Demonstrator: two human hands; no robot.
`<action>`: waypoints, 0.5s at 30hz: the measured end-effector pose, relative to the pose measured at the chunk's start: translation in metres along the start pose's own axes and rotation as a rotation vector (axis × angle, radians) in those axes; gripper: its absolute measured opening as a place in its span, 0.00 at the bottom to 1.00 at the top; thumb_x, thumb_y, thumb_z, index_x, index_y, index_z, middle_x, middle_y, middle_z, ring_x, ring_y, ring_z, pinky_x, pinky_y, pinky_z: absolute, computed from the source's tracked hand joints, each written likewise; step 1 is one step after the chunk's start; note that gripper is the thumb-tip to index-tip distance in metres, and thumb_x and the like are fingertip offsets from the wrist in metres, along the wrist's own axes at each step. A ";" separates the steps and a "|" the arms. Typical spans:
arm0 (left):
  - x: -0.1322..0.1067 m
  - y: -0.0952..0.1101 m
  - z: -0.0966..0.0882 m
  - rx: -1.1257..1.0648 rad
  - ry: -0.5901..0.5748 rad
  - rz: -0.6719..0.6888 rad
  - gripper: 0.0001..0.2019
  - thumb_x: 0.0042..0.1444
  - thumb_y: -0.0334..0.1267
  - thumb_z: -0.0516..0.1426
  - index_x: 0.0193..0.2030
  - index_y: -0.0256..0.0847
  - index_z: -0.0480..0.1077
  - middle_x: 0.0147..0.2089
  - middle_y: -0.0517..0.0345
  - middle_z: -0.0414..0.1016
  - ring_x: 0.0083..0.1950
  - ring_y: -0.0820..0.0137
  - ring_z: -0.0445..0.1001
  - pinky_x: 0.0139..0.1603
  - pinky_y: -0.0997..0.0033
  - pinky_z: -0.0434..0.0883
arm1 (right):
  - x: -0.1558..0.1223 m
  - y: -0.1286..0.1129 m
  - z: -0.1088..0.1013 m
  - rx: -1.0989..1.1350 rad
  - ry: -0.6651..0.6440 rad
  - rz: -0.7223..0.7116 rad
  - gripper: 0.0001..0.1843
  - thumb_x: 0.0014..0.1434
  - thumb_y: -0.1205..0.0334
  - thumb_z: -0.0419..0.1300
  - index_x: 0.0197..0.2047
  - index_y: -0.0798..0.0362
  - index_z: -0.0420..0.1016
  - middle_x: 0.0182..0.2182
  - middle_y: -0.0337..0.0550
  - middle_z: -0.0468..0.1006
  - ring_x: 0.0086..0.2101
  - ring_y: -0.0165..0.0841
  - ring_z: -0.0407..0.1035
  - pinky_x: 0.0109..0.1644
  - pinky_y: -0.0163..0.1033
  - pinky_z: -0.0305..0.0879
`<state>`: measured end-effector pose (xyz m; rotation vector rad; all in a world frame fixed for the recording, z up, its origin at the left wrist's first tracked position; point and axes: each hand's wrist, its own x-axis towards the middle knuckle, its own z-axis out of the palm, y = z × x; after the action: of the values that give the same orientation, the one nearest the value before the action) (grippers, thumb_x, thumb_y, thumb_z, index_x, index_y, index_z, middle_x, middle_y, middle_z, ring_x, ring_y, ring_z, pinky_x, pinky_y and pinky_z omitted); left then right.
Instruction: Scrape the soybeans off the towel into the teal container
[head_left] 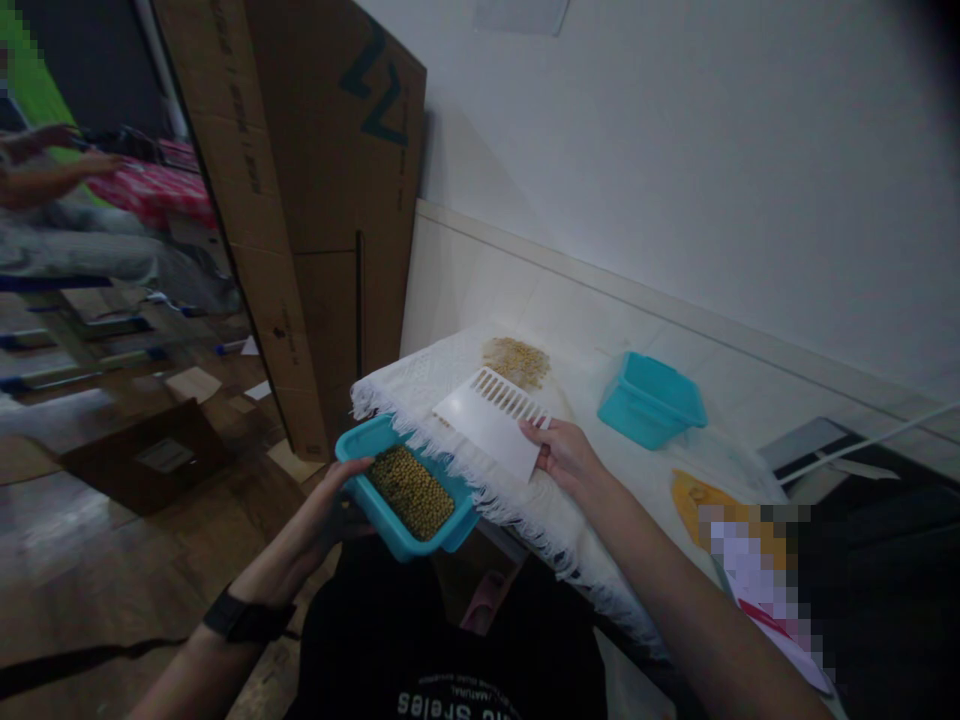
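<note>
My left hand (336,505) grips the near-left rim of a teal plastic tub (431,545), held just off the table's front edge. Small round yellow-green beans (412,490) fill its bottom. A flat white plate with a row of slots along its far side (487,432) is pinched at its right end by my right hand (568,455). The plate lies low over the tablecloth's fringed edge, beside the tub; whether it touches the cloth I cannot tell. Beyond it, a loose patch of pale yellowish beans or grains (517,360) is spread on the white tablecloth (427,370).
A second teal tub (637,415) stands on the table to the right. Near it lie an orange-yellow item (686,500) and a dark object (862,510). A tall cardboard box (322,200) stands against the left end. Another person (67,220) sits at far left.
</note>
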<state>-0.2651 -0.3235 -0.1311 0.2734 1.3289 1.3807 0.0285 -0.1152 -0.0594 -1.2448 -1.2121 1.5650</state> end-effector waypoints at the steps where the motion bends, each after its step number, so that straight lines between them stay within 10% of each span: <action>1: 0.001 0.000 -0.001 0.002 0.000 -0.001 0.34 0.54 0.56 0.74 0.64 0.48 0.74 0.46 0.49 0.84 0.40 0.51 0.86 0.42 0.50 0.85 | -0.001 -0.001 0.001 0.000 -0.008 0.004 0.13 0.45 0.65 0.82 0.34 0.52 0.85 0.31 0.47 0.90 0.30 0.43 0.85 0.34 0.43 0.86; 10: -0.007 0.000 0.003 0.015 -0.008 0.055 0.30 0.57 0.54 0.73 0.62 0.45 0.78 0.45 0.47 0.86 0.40 0.52 0.86 0.40 0.54 0.85 | -0.018 -0.003 0.014 -0.026 -0.147 0.039 0.18 0.40 0.60 0.85 0.34 0.54 0.88 0.33 0.50 0.91 0.31 0.43 0.85 0.35 0.44 0.85; 15: -0.010 0.001 0.007 0.008 0.012 0.027 0.30 0.58 0.54 0.72 0.63 0.44 0.77 0.46 0.46 0.87 0.38 0.54 0.86 0.39 0.55 0.85 | -0.005 -0.022 -0.011 0.039 0.097 -0.181 0.22 0.36 0.55 0.86 0.34 0.52 0.87 0.35 0.48 0.91 0.34 0.45 0.85 0.36 0.46 0.85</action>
<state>-0.2568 -0.3277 -0.1233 0.2901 1.3452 1.4016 0.0410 -0.1121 -0.0373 -1.1391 -1.1920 1.3752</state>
